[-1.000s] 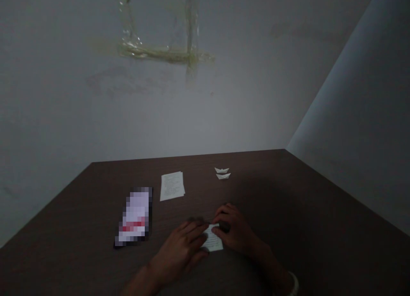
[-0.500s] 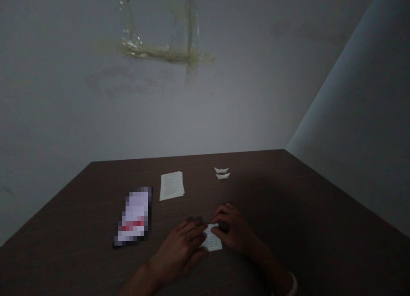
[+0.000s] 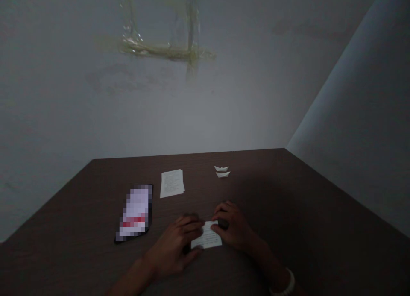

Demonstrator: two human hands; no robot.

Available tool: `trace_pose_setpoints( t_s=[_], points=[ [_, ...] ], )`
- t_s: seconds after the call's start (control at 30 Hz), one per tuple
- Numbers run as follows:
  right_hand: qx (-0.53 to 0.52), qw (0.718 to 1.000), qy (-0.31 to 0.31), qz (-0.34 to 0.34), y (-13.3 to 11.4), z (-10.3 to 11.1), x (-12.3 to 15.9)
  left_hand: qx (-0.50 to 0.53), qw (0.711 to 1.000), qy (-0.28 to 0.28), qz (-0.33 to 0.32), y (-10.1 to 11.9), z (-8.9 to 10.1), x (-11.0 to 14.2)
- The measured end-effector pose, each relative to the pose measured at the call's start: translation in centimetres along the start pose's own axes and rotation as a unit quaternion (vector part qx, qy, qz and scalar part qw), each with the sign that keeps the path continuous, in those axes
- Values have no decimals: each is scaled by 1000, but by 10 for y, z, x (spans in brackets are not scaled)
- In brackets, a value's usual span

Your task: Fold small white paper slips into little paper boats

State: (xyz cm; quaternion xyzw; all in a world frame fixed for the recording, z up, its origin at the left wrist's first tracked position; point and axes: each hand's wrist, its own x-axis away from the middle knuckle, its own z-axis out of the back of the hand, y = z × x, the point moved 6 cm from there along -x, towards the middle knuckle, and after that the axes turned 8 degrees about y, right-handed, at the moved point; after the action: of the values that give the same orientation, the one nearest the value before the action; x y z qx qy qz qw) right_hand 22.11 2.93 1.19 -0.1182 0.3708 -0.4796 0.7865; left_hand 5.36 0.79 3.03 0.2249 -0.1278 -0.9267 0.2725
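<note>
Paper [image 3: 209, 238] on brown table [image 3: 262, 168], stained wall [image 3: 205, 112]

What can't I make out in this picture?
All in the head view:
Upper left corner of the small paper: hidden by the left hand.
Writing on it and on the stacked sheets: too small.
Display of the phone: blurred into blocks.
Left forearm: cut off by the bottom edge.

there's a dark brown table [image 3: 198, 197] here, with a phone [image 3: 134, 210] lying toward the left, a few printed papers [image 3: 172, 183] near it, two little paper boats [image 3: 223, 174] farther right, and a small printed sheet [image 3: 209, 238] closer to the front.
</note>
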Motion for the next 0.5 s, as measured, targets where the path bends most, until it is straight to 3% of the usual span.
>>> trace_pose_setpoints(
  t_s=[0.17, 0.4, 0.5],
  points=[
    [9, 1000, -5, -5, 0, 0, 0, 25, 1000, 12, -11, -4, 5, 1],
    [9, 1000, -4, 4, 1, -1, 0, 50, 995, 86, -6, -7, 9, 1],
    [9, 1000, -8, 7, 1, -1, 1, 49, 995, 83, -1, -6, 9, 1]
  ],
)
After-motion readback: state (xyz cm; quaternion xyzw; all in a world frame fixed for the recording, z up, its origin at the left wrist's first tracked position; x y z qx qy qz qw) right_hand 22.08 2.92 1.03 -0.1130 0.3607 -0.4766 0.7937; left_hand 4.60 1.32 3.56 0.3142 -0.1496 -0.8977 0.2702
